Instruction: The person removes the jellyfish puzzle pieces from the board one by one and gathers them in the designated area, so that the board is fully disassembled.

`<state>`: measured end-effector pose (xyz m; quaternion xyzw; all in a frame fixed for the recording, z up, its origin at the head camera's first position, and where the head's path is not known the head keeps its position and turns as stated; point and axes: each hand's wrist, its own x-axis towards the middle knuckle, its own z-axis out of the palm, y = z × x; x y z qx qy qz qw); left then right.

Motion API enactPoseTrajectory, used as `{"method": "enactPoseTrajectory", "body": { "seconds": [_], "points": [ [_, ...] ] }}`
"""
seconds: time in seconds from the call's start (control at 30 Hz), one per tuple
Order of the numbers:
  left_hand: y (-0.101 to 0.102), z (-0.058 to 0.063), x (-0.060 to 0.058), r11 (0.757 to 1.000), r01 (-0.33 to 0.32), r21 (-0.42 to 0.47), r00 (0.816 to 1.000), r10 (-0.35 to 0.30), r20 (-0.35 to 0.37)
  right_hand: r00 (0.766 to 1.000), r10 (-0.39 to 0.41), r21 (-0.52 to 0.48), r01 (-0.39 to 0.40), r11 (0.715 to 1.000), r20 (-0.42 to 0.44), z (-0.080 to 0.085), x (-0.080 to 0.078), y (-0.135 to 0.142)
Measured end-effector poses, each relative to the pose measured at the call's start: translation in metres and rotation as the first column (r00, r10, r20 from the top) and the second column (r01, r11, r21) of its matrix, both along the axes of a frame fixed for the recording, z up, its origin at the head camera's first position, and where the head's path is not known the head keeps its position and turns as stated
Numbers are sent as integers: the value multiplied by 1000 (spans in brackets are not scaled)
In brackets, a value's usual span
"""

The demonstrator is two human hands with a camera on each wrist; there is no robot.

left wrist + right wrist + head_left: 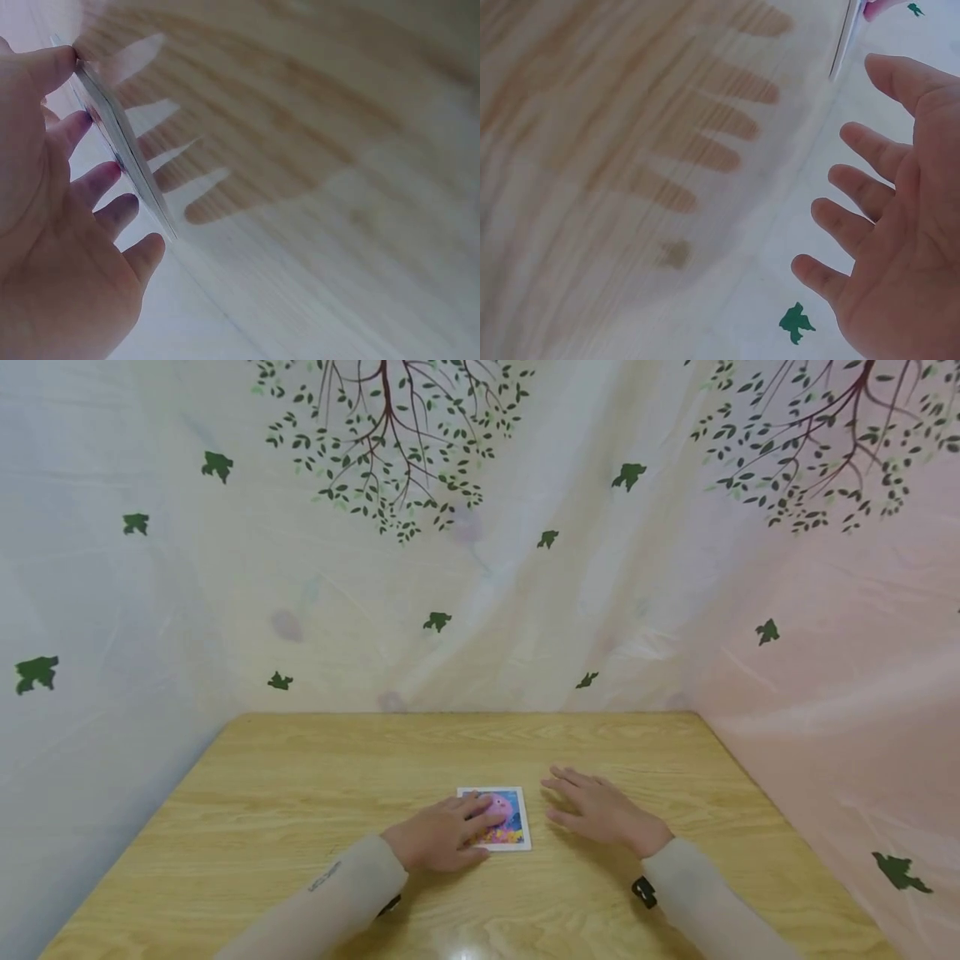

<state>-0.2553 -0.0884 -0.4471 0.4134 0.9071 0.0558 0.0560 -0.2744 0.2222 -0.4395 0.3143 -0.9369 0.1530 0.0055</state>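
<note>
On the wooden table lies a flat, squarish picture board [513, 817] with a white border. A pink cartoon figure on blue, with yellow and pink shapes below, is printed on it. My left hand [444, 835] rests on its left part with spread fingers and hides that side. From the left wrist, the board's edge [126, 146] looks thin and layered, and the fingertips touch its top face. My right hand [603, 810] hovers to the right of the board, apart from it, holding nothing. In the right wrist view its fingers [851, 229] are spread and loosely extended.
The wood-grain table [322, 760] reaches back to a pale fabric curtain [360, 635] printed with branches and green birds. This fabric also hangs along the left and right sides. Dark bands [643, 892] sit at both wrists by the sleeve cuffs.
</note>
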Motion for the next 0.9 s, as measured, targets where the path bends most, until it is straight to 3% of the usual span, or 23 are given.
{"method": "enactPoseTrajectory", "body": {
  "seconds": [0.63,0.9],
  "points": [
    [4,5,2,998,-61,7,994,60,95,975,95,-189,-57,980,202,5,-13,-31],
    [3,1,0,999,-36,-2,997,36,72,976,48,-169,-11,986,214,2,-26,-43]
  ]
}}
